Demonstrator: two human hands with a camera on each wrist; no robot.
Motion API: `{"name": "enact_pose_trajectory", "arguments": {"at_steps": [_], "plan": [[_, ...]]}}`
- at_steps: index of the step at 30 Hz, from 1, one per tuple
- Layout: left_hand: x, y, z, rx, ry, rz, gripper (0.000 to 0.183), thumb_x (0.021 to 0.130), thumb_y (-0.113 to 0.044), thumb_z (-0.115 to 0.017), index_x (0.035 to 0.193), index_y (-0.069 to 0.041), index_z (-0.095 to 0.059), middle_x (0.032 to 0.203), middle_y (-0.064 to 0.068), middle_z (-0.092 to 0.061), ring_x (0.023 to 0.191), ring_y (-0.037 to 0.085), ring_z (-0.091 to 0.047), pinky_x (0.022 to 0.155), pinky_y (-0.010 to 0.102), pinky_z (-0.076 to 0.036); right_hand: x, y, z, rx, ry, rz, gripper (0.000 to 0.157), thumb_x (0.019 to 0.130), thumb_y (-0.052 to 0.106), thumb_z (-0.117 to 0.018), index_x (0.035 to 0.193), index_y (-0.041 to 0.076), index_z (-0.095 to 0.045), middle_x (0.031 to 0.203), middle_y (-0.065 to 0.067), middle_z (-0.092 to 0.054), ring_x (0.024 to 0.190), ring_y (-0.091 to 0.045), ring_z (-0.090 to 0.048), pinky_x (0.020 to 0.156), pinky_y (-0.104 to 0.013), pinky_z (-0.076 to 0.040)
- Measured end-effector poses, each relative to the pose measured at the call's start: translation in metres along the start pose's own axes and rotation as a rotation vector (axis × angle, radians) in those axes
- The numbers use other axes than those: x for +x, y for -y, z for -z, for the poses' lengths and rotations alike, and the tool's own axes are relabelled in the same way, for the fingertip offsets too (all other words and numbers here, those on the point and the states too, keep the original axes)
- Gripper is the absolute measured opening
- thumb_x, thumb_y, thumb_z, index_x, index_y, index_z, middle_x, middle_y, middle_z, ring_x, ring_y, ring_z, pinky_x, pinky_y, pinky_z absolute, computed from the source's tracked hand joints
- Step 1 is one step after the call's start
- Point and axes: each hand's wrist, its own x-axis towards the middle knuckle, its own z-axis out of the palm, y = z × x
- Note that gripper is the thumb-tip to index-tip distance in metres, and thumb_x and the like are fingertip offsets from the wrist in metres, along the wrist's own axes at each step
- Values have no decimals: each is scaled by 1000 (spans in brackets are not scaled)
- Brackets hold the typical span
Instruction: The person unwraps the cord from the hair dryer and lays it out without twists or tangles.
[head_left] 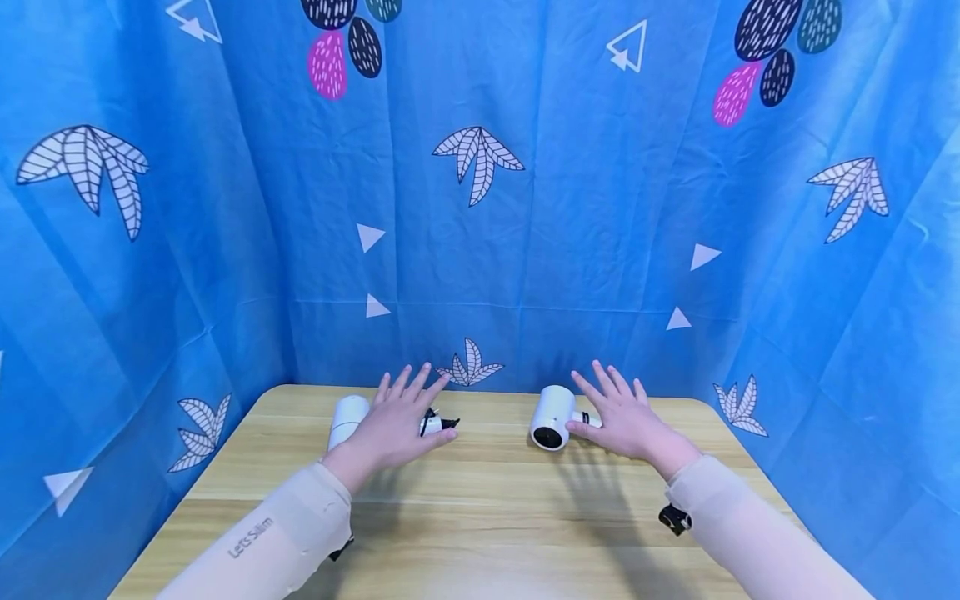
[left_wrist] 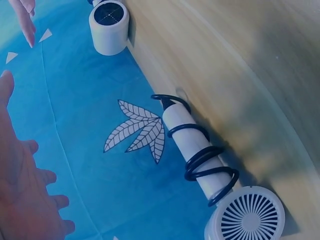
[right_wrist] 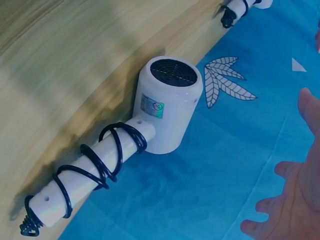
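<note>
Two white hair dryers lie near the table's back edge. My left hand [head_left: 393,421] is held over the left hair dryer [head_left: 350,414], fingers spread, hiding part of its handle. In the left wrist view that hair dryer [left_wrist: 192,145] shows a black cord coiled round its handle and a slotted round grille. My right hand [head_left: 626,419], also spread and holding nothing, hovers by the handle of the right hair dryer [head_left: 553,417]. The right wrist view shows this hair dryer [right_wrist: 167,105] with a label on its barrel and a black cord wound along the handle.
A light wooden table [head_left: 480,517] lies under both hands. Blue patterned cloth [head_left: 480,250] hangs behind it and along both sides, close to the back edge. Black straps [head_left: 675,519] sit at the wrists.
</note>
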Motion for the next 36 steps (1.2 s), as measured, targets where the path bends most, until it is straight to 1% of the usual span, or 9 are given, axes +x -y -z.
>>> {"name": "enact_pose_trajectory", "arguments": {"at_steps": [4,8,11,15,18,23,26,30,36], "plan": [[1,0,-3,-16,-4,-7,94,88,-83,-34,161,-25,-22,166,12,-14,151,42,-7,118,64,-3,-1,-1,-3,-3,-9,2,83,94,59,-57,159,15,-29,162,-27,-16,146,-53,-14,108,-78,-9],[1,-1,-7,-17,-13,-9,94,88,-82,-35,160,-23,-24,166,12,-15,151,42,-8,118,64,-4,0,-4,-5,-12,13,-22,86,93,65,-54,159,16,-27,163,-25,-13,147,-51,-12,109,-77,-8],[0,-1,-10,-13,-5,-6,92,89,-82,-35,161,-25,-22,166,12,-14,151,41,-7,118,64,-4,0,-5,-7,-25,24,-34,89,92,70,-50,160,18,-26,164,-24,-13,147,-50,-13,109,-77,-9],[0,-3,-15,-5,13,-7,91,90,-81,-34,161,-25,-20,166,12,-13,151,41,-7,119,63,-3,1,-6,-10,-26,29,-37,89,92,72,-47,160,18,-26,164,-24,-14,147,-50,-14,109,-77,-10],[1,-4,-20,-1,29,-8,90,90,-81,-31,161,-27,-16,167,10,-9,151,41,-6,119,62,-1,0,-7,-13,-7,23,-38,88,93,70,-48,159,17,-28,163,-25,-15,146,-51,-15,109,-77,-11],[2,-6,-28,6,27,-15,89,91,-80,-31,162,-27,-15,166,11,-10,151,41,-8,119,62,-4,-4,-7,-17,22,17,-34,87,93,68,-51,158,15,-31,162,-26,-16,145,-53,-17,108,-78,-12],[2,-6,-32,-4,21,-20,89,92,-79,-33,162,-26,-17,166,13,-11,150,42,-9,119,62,-4,-6,-8,-20,28,15,-34,84,93,62,-55,157,14,-32,162,-27,-17,144,-53,-18,108,-78,-12],[3,-6,-40,-28,18,-26,90,91,-80,-32,161,-25,-18,166,12,-10,150,42,-9,119,62,-3,-7,-12,-24,36,16,-46,79,95,53,-60,158,14,-32,162,-28,-16,144,-54,-18,108,-78,-10],[5,-8,-54,-53,44,-20,92,89,-83,-30,161,-27,-19,166,9,-8,151,40,-7,119,61,-3,-7,-18,-29,50,45,-68,80,95,55,-58,158,14,-30,162,-28,-14,145,-54,-15,108,-77,-9]]}}
